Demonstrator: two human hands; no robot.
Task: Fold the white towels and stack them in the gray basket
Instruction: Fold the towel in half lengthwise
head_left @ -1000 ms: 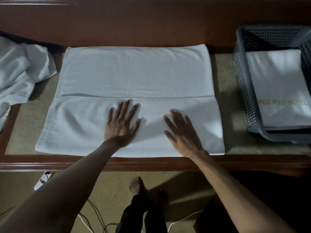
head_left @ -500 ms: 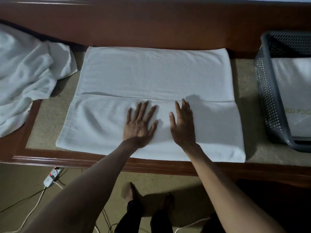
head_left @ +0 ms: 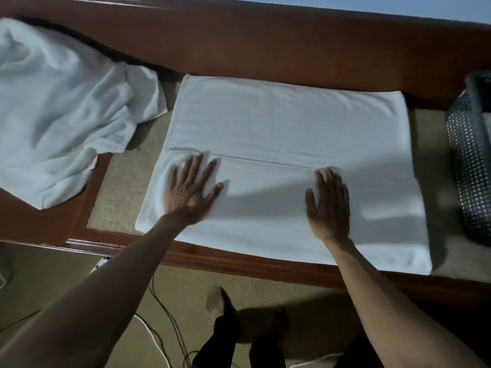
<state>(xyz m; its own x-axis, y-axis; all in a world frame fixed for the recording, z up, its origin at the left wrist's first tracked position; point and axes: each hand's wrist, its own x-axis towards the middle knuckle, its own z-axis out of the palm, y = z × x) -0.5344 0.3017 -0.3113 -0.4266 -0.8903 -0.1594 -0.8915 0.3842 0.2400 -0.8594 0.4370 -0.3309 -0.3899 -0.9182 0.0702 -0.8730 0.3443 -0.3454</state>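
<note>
Towel [head_left: 287,128] lying centre, one fold in. Left hand [head_left: 190,192] and right hand [head_left: 328,205] pressing the near flap, fingers flat, gripping nothing. Pile [head_left: 53,115] waiting unfolded at left; basket [head_left: 470,155] sitting right, contents out of view.

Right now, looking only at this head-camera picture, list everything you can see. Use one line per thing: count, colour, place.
folded towel: one, white, flat on the middle of the table
towel heap: one heap, number of towels unclear, white, crumpled at the table's left end
basket: one, gray, perforated, at the right edge, partly cut off
table: one, reddish-brown wood with a beige inset top, across the view
cables: a few, dark and white, on the floor below the table
legs: two, dark trousers, bottom centre
left hand: one, bare, flat on the folded towel's near left part
right hand: one, bare, flat on its near right part
</note>
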